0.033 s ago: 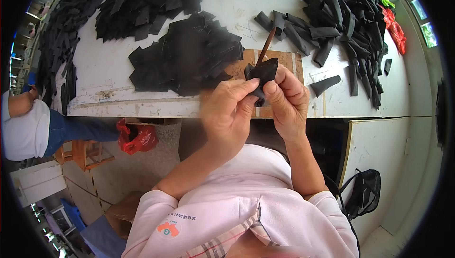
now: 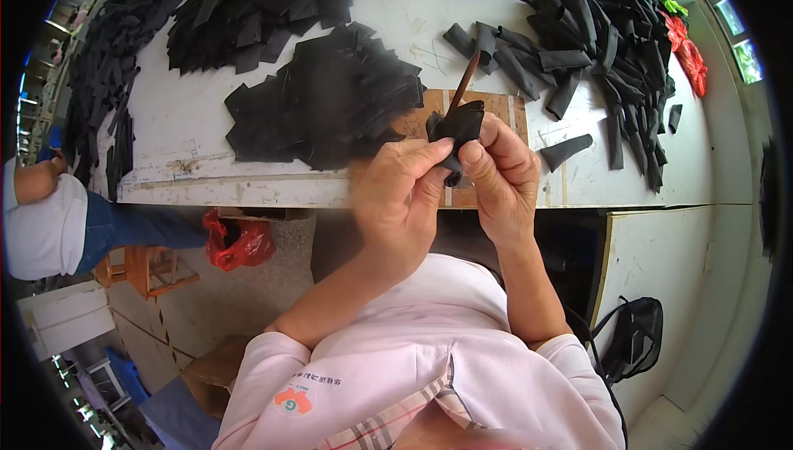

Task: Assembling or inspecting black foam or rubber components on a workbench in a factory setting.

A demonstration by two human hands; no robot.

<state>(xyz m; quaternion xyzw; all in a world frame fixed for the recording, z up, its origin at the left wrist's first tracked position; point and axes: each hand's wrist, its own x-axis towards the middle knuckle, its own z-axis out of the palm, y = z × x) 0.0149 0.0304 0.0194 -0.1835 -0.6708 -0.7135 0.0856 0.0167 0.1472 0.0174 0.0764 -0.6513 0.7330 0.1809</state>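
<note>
A: What are the hands working with?

B: A small black cloth piece (image 2: 461, 122), just right of the frame's centre and above the middle. It looks soft and matte, bunched into folds, with a flap standing up at its top. A slender brown stick (image 2: 466, 82) rises out of it, smooth and tapering toward the top of the frame. How far it runs inside the folds, I can't tell.

A: And the grip?

B: Both are closed on the cloth. The left hand (image 2: 405, 177) pinches its lower left edge between thumb and fingers. The right hand (image 2: 501, 171) has its thumb on the near side, fingers curled behind the right edge. So the cloth sits between the two sets of fingertips, most of it showing above them, a small dark end poking out below.

A: What lies around it?

B: A scuffed white worktop (image 2: 178, 111), with a brown board (image 2: 514, 111) set beneath the hands. Left of centre there's a heap of flat black pieces (image 2: 322, 99), straight-edged and overlapping. At the upper right lies a pile of black tubes (image 2: 582, 33), rounded, some with open ends. One loose tube (image 2: 567, 152) rests alone just right of the right hand, wider at one end.
</note>
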